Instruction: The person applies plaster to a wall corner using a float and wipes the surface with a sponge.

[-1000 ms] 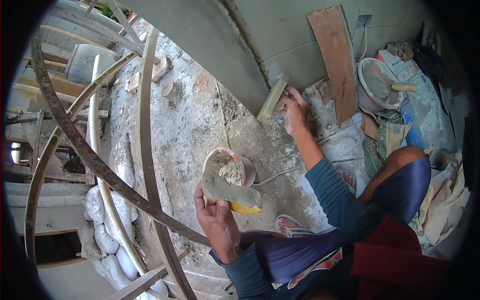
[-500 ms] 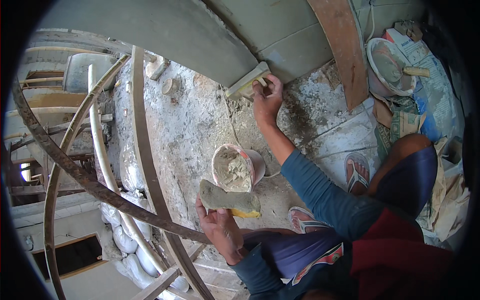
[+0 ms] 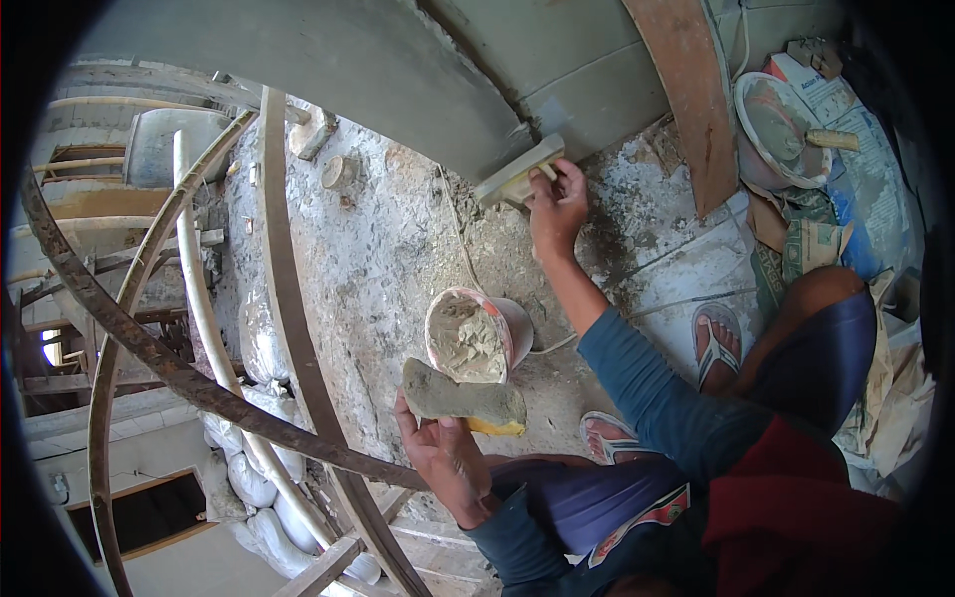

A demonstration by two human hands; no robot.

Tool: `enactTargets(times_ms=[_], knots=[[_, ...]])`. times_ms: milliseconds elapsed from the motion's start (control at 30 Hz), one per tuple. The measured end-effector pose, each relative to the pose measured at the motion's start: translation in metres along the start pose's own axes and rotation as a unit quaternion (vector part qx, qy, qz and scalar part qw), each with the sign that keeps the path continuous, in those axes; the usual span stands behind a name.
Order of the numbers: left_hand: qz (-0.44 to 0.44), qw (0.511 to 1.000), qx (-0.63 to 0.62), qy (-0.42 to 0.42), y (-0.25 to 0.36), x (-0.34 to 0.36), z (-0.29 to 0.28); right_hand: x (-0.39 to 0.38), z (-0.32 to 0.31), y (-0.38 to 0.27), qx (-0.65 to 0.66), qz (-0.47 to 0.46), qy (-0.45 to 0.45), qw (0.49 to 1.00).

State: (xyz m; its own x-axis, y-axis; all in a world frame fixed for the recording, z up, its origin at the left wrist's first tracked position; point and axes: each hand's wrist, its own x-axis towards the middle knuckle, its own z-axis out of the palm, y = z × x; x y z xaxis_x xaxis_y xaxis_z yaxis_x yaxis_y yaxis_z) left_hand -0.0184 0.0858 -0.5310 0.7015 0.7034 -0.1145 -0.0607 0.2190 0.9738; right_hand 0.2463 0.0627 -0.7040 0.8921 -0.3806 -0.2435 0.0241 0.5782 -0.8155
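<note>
My left hand (image 3: 446,463) is closed on a mortar-coated sponge (image 3: 463,396), grey on its broad face with a yellow lower edge. Up at the foot of a grey plastered wall face (image 3: 358,90), my right hand (image 3: 559,214) grips a pale plastering float (image 3: 519,172) by its back. The float lies at the wall's lower corner edge; whether it touches the plaster I cannot tell. Between my hands, a bucket (image 3: 517,328) on the ground holds thick grey-beige mortar (image 3: 468,338).
At the right stands a second bucket (image 3: 784,177) with grey mix and a wooden-handled tool (image 3: 832,140), among bags and crumpled paper. A brown board (image 3: 681,99) leans on the wall. Bent metal strips (image 3: 194,378) and a long timber (image 3: 284,259) cross the left side.
My right hand has drawn the float slightly away from the wall's corner edge. The left hand still holds the sponge in much the same place.
</note>
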Motion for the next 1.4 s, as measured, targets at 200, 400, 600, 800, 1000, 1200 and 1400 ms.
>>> enactTargets(times_ms=[200,400,600,800,1000,1200,1400], knots=[[0.011,1.000,0.001,-0.007,-0.008,0.004,0.000,-0.019,0.049,-0.020,-0.043,-0.086,-0.056,0.994],[0.014,1.000,0.002,0.006,-0.003,-0.001,-0.004,-0.053,-0.002,-0.037,-0.093,-0.115,-0.209,0.967],[0.020,1.000,-0.013,0.020,0.004,-0.015,0.003,0.086,-0.073,-0.102,-0.090,-0.112,-0.297,0.944],[0.012,0.999,-0.007,0.035,0.007,-0.015,0.006,0.115,-0.055,-0.097,-0.096,-0.063,-0.456,0.883],[0.009,1.000,-0.008,0.016,0.008,-0.016,0.008,0.135,-0.040,-0.063,-0.173,-0.086,-0.468,0.863],[0.009,1.000,-0.002,0.018,0.007,-0.017,0.012,0.161,-0.077,-0.004,-0.213,-0.062,-0.488,0.844],[0.007,0.999,0.002,0.032,0.006,-0.014,0.020,0.170,-0.105,0.008,-0.214,-0.033,-0.441,0.871]])
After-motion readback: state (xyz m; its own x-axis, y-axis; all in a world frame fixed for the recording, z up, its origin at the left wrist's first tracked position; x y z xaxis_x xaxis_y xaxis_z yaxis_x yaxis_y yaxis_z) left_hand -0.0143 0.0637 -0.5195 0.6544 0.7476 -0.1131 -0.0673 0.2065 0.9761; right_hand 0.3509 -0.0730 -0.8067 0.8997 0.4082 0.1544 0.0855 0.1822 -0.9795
